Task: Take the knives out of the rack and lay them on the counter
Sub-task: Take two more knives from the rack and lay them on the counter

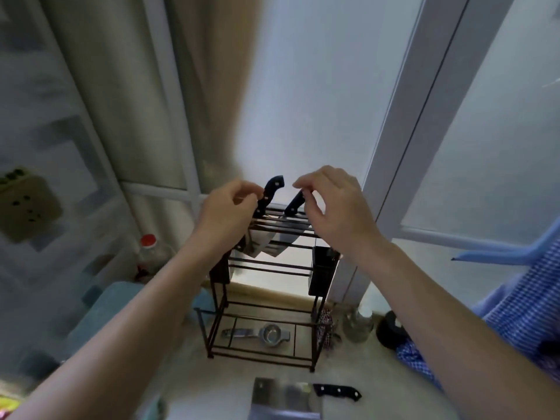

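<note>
Head view: wire rack [266,298] at the counter's [188,377] back edge, two dark-handled knives [271,192] upright in its top slots. Left hand [225,210] pinches the left knife's handle; right hand [333,204], fingers curled, touches the right handle [294,204], grasp unclear. A cleaver [291,398] lies flat near the front edge.

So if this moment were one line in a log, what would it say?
cleaver on counter | two knives in rack | left hand on left knife handle | right hand at right knife
</note>
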